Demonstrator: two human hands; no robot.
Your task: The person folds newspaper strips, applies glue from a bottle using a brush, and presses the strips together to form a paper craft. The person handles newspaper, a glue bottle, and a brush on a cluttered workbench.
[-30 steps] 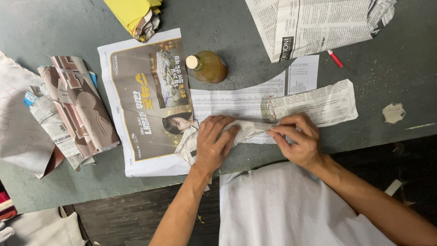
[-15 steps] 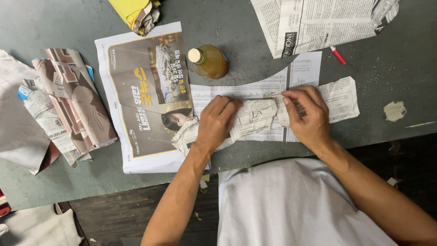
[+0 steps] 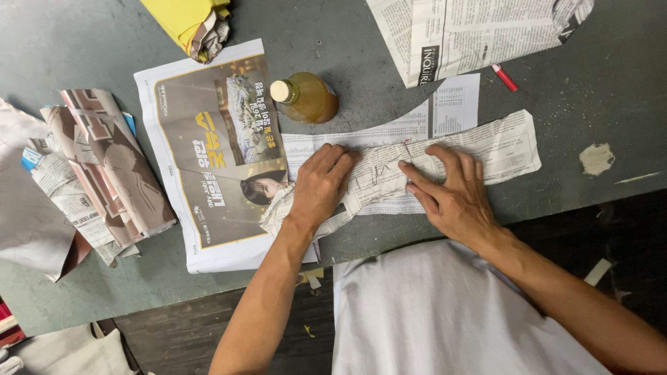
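Note:
A long folded strip of newspaper (image 3: 500, 142) lies across the near side of the grey table (image 3: 83, 42). My left hand (image 3: 321, 184) rests palm down on the strip's crumpled left part, fingers together and flat. My right hand (image 3: 451, 191) presses flat on the middle of the strip, fingers spread. Neither hand grips anything. A small amber bottle with a white cap (image 3: 306, 97) stands just beyond my left hand.
A flat newspaper page with a dark printed picture (image 3: 208, 146) lies left of the strip. Folded newspaper bundles (image 3: 104, 167) sit at far left. A yellow cloth bundle (image 3: 187, 21), another newspaper sheet (image 3: 472, 31) and a red marker (image 3: 505, 78) lie at the far edge.
Both hands have shifted from pinching and rolling the strip to pressing it flat. The right hand opened and moved along the strip; the strip now lies flatter on the table.

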